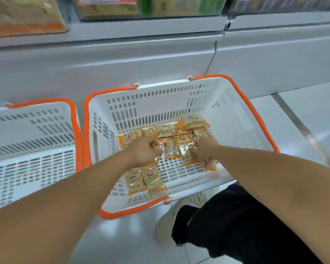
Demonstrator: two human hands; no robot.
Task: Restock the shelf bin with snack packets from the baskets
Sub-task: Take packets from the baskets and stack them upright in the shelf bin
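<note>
A white slotted basket (234, 119) with orange handles sits on the floor in front of me. Several gold and orange snack packets (168, 131) lie on its bottom. Both my hands reach down into it. My left hand (144, 151) is curled and holds packets, two of which (144, 180) hang below it. On the right, my right hand (206, 148) grips a packet (211, 164) that shows under the fingers. Clear shelf bins (107, 7) with more packets run along the top edge, blurred.
A second white basket (32, 130) with an orange handle stands at the left, with no packets visible in it. The grey base of the shelf unit (122, 60) rises behind both baskets. My dark trouser leg (236, 225) and a pale shoe (166, 225) are at the lower right.
</note>
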